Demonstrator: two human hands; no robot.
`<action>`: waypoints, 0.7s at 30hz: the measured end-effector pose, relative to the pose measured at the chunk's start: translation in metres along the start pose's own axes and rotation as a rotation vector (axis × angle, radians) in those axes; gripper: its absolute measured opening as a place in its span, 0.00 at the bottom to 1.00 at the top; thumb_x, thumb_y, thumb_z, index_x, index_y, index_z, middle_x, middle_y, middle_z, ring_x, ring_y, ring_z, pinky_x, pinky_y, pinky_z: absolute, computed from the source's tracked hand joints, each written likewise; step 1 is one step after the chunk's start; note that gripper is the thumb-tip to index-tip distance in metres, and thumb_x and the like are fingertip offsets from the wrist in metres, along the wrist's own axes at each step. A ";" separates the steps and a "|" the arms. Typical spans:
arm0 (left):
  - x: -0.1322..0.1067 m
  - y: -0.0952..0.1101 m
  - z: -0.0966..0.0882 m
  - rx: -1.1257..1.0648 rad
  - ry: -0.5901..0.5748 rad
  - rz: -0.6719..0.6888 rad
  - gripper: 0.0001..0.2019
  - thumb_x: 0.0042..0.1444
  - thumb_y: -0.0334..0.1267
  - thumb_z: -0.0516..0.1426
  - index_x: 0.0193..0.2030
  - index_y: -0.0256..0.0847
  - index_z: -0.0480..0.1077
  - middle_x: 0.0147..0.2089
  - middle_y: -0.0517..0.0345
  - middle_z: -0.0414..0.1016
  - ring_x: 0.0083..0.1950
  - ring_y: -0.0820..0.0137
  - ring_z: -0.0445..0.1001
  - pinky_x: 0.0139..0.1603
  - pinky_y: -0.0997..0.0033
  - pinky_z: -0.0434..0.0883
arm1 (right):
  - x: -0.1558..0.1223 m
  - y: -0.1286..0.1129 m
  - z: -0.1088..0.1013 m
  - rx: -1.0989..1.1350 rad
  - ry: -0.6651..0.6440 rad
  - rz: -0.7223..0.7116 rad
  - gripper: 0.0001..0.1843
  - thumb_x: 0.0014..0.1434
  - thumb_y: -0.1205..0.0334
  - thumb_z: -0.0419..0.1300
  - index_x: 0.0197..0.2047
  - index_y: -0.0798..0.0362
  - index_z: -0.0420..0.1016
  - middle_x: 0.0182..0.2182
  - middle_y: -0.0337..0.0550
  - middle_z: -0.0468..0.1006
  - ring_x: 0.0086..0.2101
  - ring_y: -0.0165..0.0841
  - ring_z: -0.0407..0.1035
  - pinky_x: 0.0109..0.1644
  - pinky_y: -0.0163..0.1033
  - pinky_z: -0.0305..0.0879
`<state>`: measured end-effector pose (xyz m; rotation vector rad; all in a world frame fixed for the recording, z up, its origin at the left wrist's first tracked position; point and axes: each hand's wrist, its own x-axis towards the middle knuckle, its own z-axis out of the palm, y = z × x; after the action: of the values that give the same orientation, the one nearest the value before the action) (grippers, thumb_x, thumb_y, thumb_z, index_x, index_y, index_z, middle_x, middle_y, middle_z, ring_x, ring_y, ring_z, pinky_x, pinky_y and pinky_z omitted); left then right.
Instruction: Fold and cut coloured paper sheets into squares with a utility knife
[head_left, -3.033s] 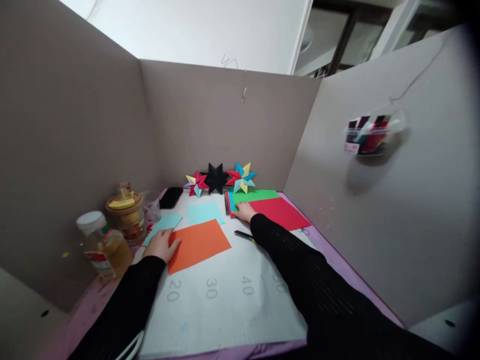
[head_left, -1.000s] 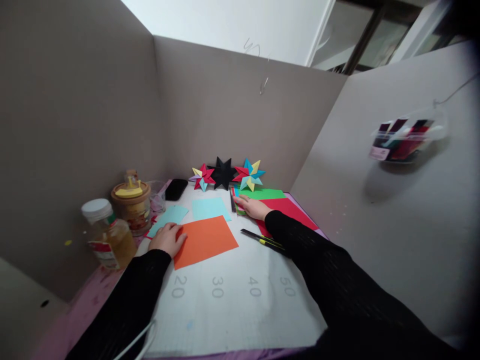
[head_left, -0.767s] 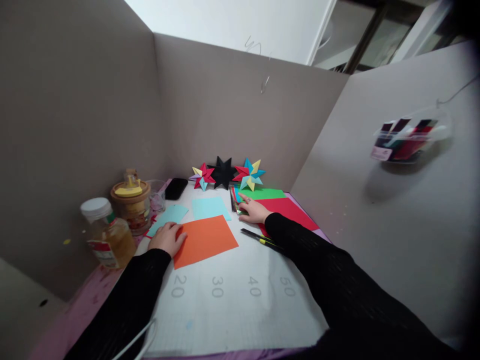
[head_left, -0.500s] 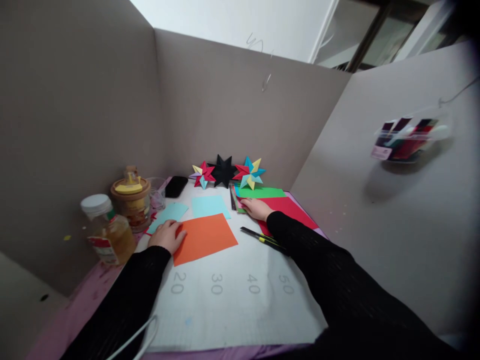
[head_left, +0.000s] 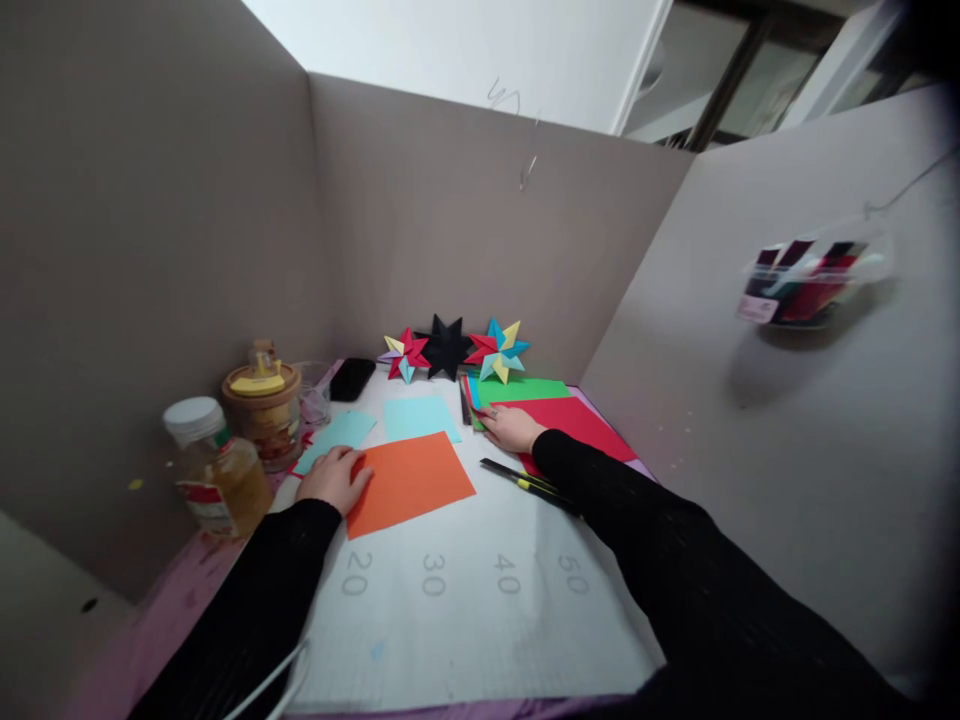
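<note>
Comparing with under a second ago: the right hand (head_left: 511, 428), its index finger then pointed out, is now being held with fingers together at the left edge of the paper stack (head_left: 525, 388), partly over its red sheet (head_left: 574, 420). Sheets are apparently being fingered; whether one is being pinched cannot be told. The left hand (head_left: 330, 480) is being rested as before, thumb spread wide, on the left edge of the orange sheet (head_left: 416, 482), which is probably being steadied.

The stack is being kept near the far right corner of the white mat (head_left: 465, 640), a cutter (head_left: 523, 483) on its near side. Paper stars (head_left: 448, 348) are being propped along the far edge, before grey panels (head_left: 480, 240). By the tabletop's (head_left: 165, 620) left edge a bottle (head_left: 217, 480) and jar (head_left: 262, 415) are being kept.
</note>
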<state>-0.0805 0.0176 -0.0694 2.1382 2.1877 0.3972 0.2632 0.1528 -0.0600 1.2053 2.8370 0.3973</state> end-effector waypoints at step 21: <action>-0.001 -0.001 0.001 -0.007 -0.003 0.010 0.23 0.55 0.48 0.47 0.54 0.42 0.68 0.56 0.49 0.66 0.52 0.56 0.66 0.53 0.60 0.62 | 0.001 0.003 -0.005 0.078 0.048 0.051 0.18 0.62 0.57 0.47 0.47 0.53 0.72 0.58 0.48 0.63 0.51 0.41 0.61 0.51 0.41 0.58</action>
<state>-0.0808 0.0164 -0.0706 2.1449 2.1719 0.4011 0.2637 0.1545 -0.0544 1.3017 2.8920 0.3250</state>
